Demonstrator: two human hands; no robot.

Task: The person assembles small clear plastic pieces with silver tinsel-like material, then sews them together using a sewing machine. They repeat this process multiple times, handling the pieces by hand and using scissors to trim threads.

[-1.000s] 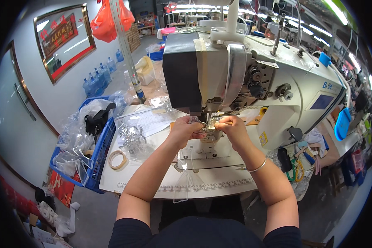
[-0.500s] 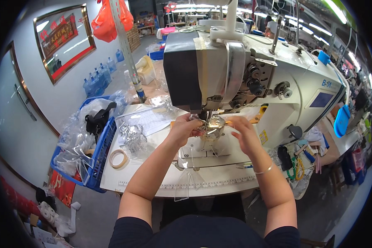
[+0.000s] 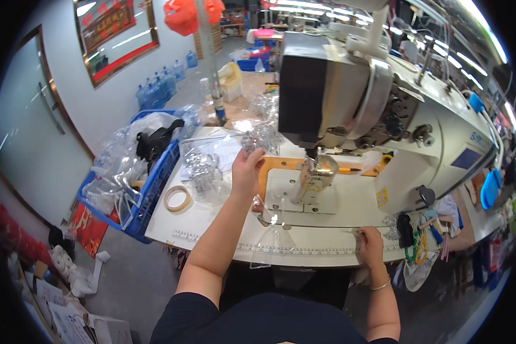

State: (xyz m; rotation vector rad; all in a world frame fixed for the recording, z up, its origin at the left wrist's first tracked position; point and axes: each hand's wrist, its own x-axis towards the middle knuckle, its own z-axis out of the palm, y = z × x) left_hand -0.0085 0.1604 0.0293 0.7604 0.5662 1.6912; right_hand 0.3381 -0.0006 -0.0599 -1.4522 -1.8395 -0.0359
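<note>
My left hand [image 3: 247,170] reaches to the far left of the sewing machine's post, its fingers pinched at crinkled clear plastic pieces [image 3: 262,133] heaped there. By the front edge of the white machine table [image 3: 327,232] is my right hand [image 3: 371,246], fingers curled; what they hold, if anything, is hidden. Between the hands stands the sewing machine [image 3: 307,92], its needle area over a shiny metal post [image 3: 315,178]. Neither hand touches the post. A clear plastic piece [image 3: 272,243] hangs over the table's front edge, across a printed ruler strip.
A tape roll [image 3: 178,199] and more clear plastic [image 3: 203,172] lie at the table's left. Beside it stands a blue crate [image 3: 155,200] filled with plastic and a black item. Scissors and small tools [image 3: 415,238] sit at the right. A metal pole [image 3: 212,69] rises behind.
Both hands have left the needle area. The left moved away to the plastic heap; the right came down to the table's front edge. The view has shifted, placing the machine further right.
</note>
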